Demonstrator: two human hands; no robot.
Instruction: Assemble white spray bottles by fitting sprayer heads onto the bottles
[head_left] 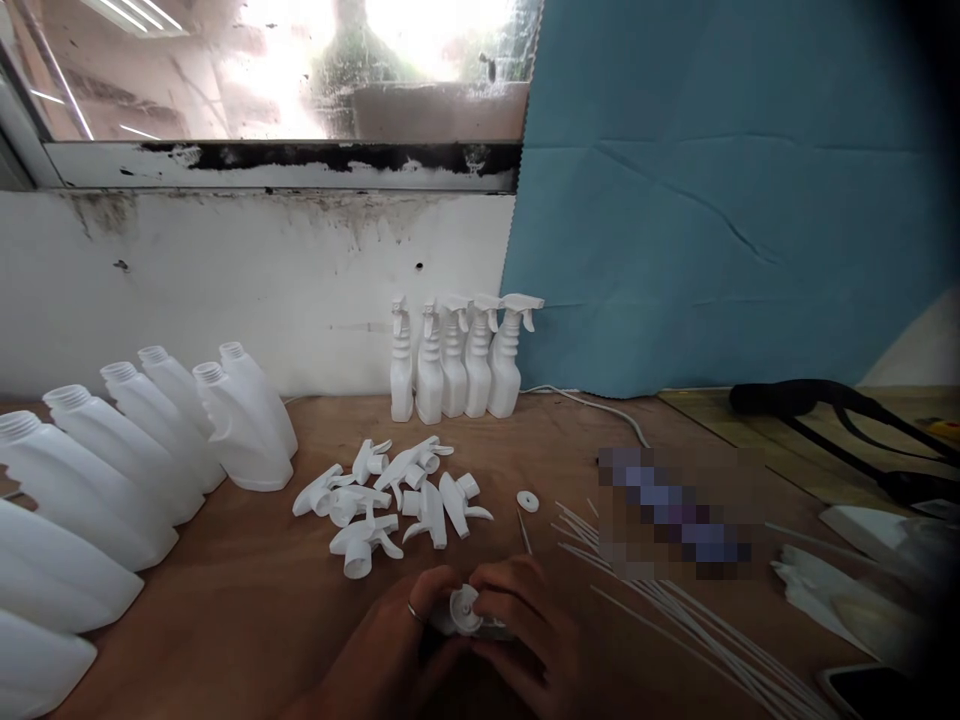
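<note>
Sprayer [463, 612], judging by its round white end: in the head view it sits over the desk [247, 590], between our left hand [401, 625] and right hand [534, 620], both gripping it. It should prove light, stiff and slightly slippery; we'd hold its body, sparing thinner parts. We count seven or eight loose sprayers [361, 550], overlapping, five capped bottles [478, 385], at least eight bare bottles [139, 440], one disc [532, 503]; tubes [705, 630] uncountable.
</note>
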